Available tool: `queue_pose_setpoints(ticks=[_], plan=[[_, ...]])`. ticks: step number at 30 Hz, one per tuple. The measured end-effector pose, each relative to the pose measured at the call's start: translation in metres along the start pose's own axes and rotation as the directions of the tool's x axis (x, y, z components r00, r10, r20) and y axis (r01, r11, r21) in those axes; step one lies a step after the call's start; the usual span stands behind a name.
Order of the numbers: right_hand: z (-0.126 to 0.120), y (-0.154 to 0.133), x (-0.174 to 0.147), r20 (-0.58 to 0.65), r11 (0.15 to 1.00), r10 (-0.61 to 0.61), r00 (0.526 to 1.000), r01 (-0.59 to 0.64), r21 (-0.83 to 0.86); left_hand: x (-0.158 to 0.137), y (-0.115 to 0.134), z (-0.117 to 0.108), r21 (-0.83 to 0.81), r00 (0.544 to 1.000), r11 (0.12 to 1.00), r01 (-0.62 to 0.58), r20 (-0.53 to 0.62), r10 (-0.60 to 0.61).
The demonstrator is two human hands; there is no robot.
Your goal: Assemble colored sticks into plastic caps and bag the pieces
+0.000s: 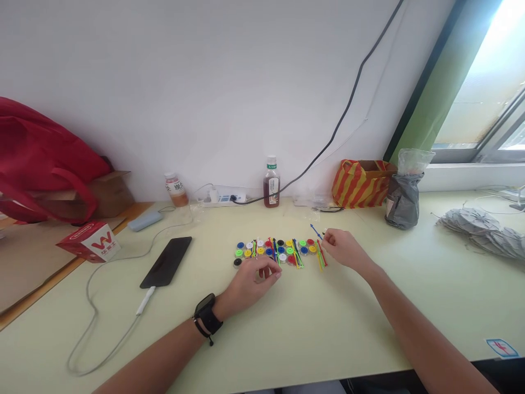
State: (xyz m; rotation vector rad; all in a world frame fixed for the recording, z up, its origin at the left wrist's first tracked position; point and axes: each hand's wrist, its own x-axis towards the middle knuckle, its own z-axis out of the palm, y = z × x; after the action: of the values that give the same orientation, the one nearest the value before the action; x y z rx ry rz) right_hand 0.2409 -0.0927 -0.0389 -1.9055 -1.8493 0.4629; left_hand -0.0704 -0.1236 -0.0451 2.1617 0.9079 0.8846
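Observation:
My right hand (338, 247) is closed, with its fingertips pinched on a thin blue plastic stick (315, 230) that has an arrow-like tip. Just left of it, red, yellow and green sticks (321, 255) lie on the table. My left hand (250, 282) is loosely curled over the near edge of the group, thumb and fingers a little apart, nothing visible between them. It partly covers rows of small round discs (290, 251) in blue, green, yellow, white, red and black. More coloured sticks (297, 254) lie in bundles between the discs.
A phone (166, 262) on a charging cable and a red-and-white box (88, 242) are at left. Along the wall stand two bottles (272, 183), a power strip (225, 197), a striped bag (361, 183) and a grey bag (404, 200). Grey stacked pieces (486, 230) lie far right.

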Motion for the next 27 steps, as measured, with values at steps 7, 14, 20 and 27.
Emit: queue_pose_setpoints(ticks=[7,14,20,27], plan=[[0.011,-0.003,-0.003,-0.114,0.917,-0.286,0.951,0.306,0.257,-0.001,0.0,-0.001,0.002,1.0,1.0,-0.004,0.006,0.003],[0.029,-0.01,-0.005,-0.123,0.881,-0.465,0.877,0.472,0.028,0.0,0.001,-0.001,0.01,1.0,1.0,-0.018,0.007,0.018],[0.041,-0.014,-0.006,-0.139,0.839,-0.535,0.833,0.544,0.033,0.0,0.002,-0.001,0.006,1.0,1.0,-0.017,0.008,0.017],[0.046,-0.011,-0.003,-0.123,0.837,-0.541,0.832,0.547,0.017,-0.001,0.002,0.0,0.016,0.999,0.999,-0.031,0.014,0.031]])
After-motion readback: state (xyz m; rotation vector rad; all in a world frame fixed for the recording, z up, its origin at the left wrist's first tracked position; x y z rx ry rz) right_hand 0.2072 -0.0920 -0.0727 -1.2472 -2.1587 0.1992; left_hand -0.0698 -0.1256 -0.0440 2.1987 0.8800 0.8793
